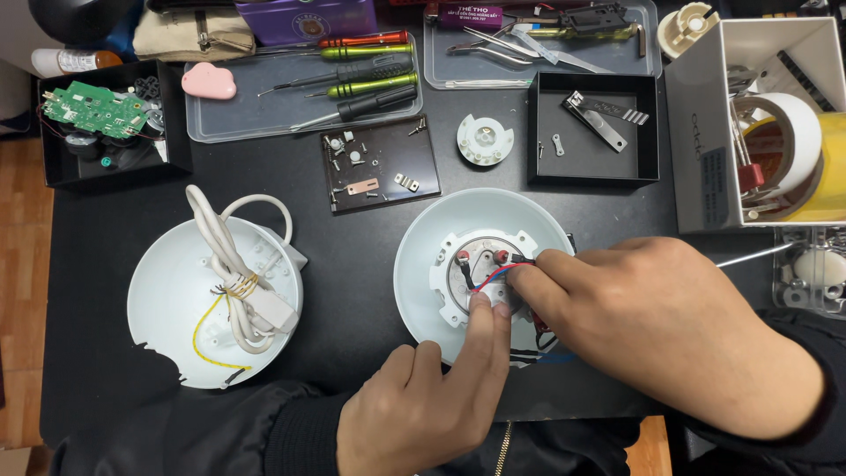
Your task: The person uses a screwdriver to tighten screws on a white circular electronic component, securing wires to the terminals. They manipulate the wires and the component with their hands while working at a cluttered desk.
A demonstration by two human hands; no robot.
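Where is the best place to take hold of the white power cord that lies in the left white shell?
Probably grip the white power cord at its bundled middle, where a yellow tie binds the loops, coming from above. The bundle lies flat in the open shell, clear on top. Both the left hand and right hand are busy at the other shell.

Small electronics repair bench: screwdrivers [361, 75] in a clear tray [220, 123], circuit board [95, 106], tweezers [493, 48], parts boxes.

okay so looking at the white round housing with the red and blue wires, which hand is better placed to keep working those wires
Right, probably. The right hand has its fingertips pinched on the red and blue wires inside the white round housing. The left hand only presses one finger against the inner plate beside them.
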